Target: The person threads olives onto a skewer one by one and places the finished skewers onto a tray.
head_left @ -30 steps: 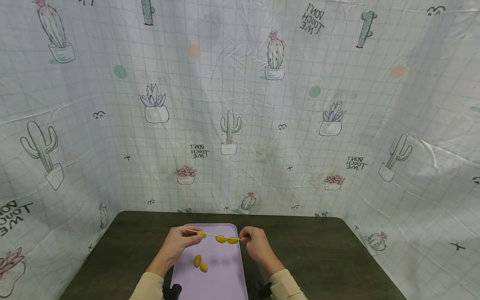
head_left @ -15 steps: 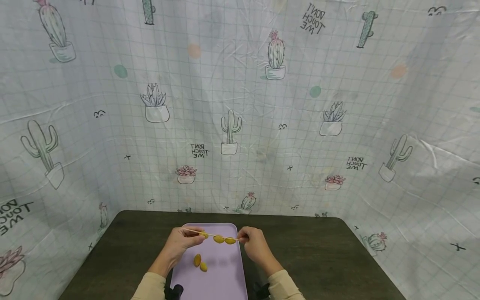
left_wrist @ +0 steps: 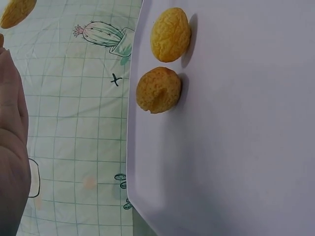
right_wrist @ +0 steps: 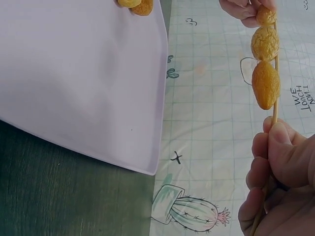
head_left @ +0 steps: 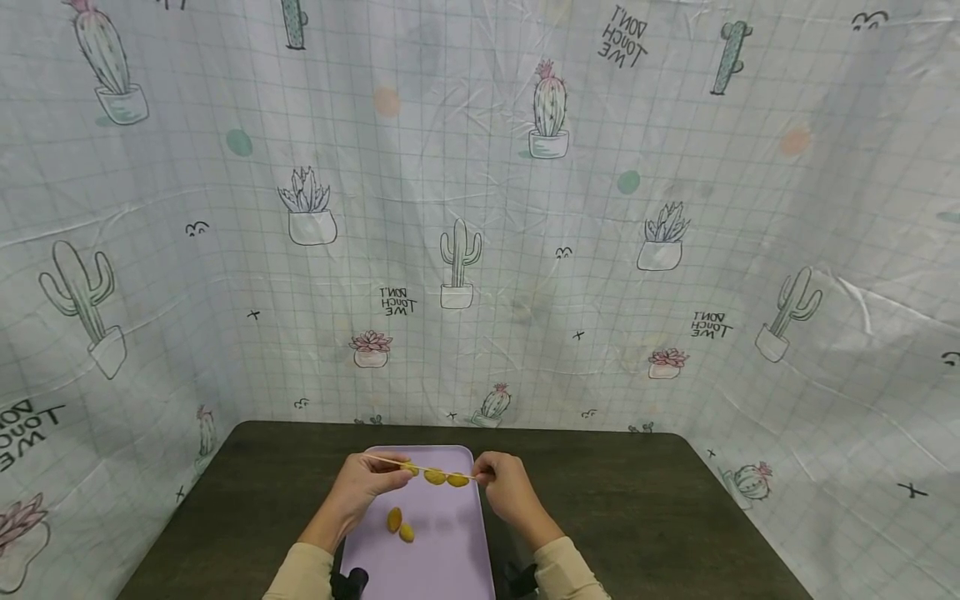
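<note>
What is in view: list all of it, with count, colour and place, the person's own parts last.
Stick: 1, light wood, held between the hands above the tray's far end
Pieces along the stick: 3, yellow-brown, in a row
Loose pieces: 2, yellow-brown, on the tray's left half
Tray: 1, lilac, on the table
Table: 1, dark brown, under the tray
Cloth: whitish with green grid and cactus prints, behind and beside the table; number of sheets unclear
Wrist gear: 2, black, at the wrists
Sleeves: 2, beige, at the bottom edge
Left hand: 1, bare, pinching the leftmost stick piece
Right hand: 1, bare, gripping the stick's right end
</note>
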Motion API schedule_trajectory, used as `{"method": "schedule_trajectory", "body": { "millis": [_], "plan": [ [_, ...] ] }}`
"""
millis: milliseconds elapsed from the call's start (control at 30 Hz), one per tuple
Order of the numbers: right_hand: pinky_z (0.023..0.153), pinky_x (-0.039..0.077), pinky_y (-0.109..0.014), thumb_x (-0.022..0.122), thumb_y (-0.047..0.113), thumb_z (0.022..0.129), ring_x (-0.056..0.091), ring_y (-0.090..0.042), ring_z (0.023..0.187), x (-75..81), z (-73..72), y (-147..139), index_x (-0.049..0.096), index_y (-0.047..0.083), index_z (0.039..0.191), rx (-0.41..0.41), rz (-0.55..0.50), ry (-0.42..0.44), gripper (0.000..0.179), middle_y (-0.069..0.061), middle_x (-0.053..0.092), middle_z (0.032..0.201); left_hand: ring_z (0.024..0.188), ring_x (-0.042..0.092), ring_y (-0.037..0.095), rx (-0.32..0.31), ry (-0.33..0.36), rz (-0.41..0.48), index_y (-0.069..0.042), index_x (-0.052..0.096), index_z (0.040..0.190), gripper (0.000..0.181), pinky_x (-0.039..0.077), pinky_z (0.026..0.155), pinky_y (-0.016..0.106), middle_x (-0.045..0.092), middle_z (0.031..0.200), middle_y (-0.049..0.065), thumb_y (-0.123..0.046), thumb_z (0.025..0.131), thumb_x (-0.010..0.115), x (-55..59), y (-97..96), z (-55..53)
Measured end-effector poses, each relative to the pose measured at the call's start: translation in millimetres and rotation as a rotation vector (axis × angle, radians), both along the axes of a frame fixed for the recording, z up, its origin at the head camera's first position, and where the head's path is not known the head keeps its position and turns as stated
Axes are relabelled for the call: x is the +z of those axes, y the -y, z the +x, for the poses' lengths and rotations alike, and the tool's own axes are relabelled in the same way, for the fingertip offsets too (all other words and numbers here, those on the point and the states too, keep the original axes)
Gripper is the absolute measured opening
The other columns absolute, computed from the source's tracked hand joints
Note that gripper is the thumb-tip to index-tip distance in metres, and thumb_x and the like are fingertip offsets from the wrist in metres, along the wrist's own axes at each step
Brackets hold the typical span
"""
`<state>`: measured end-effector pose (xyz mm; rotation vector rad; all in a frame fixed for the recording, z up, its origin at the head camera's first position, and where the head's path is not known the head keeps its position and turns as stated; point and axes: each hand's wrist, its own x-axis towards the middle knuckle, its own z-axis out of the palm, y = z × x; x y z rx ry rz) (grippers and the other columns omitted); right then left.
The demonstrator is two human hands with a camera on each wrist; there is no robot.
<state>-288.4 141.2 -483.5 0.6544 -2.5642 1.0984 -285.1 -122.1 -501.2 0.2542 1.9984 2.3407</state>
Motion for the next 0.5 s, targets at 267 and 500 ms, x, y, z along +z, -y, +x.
{"method": "schedule_trajectory", "body": {
  "millis": [267, 500],
  "plan": [
    [0.060, 0.048, -0.024, 0.063, -0.022, 0.082, 0.052, -0.008, 0.069, 1.3, 0.5, 1.1, 0.067, 0.002, 0.079, 0.003, -0.014, 0.004, 0.024, -0.001, 0.063, 0.076, 0.088, 0.071, 0.016, -0.013, -0.003, 0.016, 0.003, 0.077, 0.105, 0.023, 0.059, 0.078, 0.029, 0.077, 0.092, 0.005, -0.002, 0.084, 0.082, -0.1, -2.8, -1.2],
    [0.059, 0.048, -0.024, 0.064, -0.022, 0.081, 0.052, -0.008, 0.068, -0.6, 2.2, 0.0, 0.067, 0.002, 0.078, -0.001, -0.028, 0.003, 0.025, 0.001, 0.062, 0.075, 0.088, 0.071, 0.016, -0.026, 0.004, 0.014, 0.000, 0.078, 0.105, 0.022, 0.059, 0.077, 0.028, 0.077, 0.093, 0.003, -0.005, 0.084, 0.083, -2.9, -6.2, -1.4]
  ]
}}
